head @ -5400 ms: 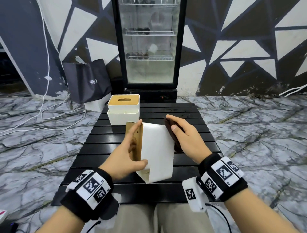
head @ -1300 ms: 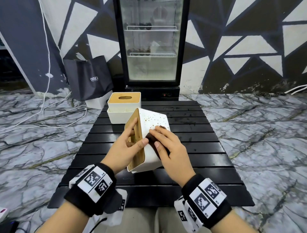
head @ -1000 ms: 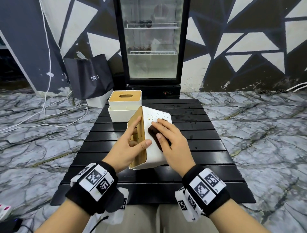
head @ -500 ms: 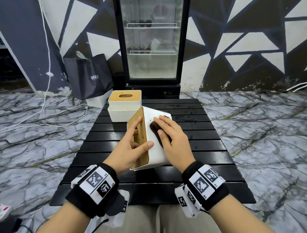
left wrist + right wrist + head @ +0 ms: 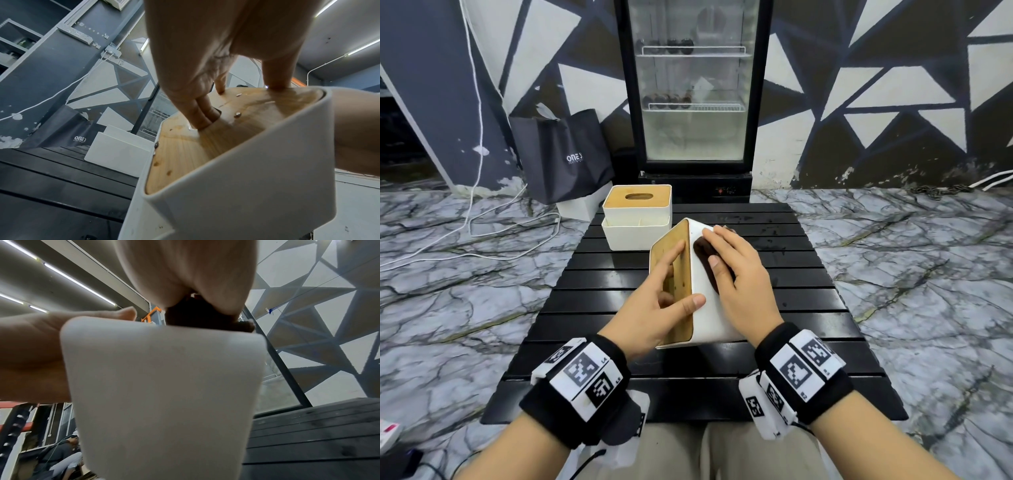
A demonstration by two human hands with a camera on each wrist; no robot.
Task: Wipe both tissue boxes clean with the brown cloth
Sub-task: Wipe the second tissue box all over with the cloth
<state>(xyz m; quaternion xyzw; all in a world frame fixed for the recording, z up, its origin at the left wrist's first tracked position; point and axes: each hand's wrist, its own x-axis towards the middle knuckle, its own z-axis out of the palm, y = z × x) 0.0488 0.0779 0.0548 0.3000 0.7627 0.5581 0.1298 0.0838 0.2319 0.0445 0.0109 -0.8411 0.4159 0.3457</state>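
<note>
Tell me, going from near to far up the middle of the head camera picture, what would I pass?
Left hand → tilted tissue box it grips → second tissue box standing upright → glass-door fridge against the wall.

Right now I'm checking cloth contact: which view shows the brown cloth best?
The head view: the brown cloth lies under the right hand on the tipped tissue box. The right wrist view shows only a dark edge; the left wrist view shows none.

Black slatted table on grey marble-veined floor; glass-door fridge behind, against wall painted with white triangles; black paper bag and white cables at left; strip lights on ceiling.
</note>
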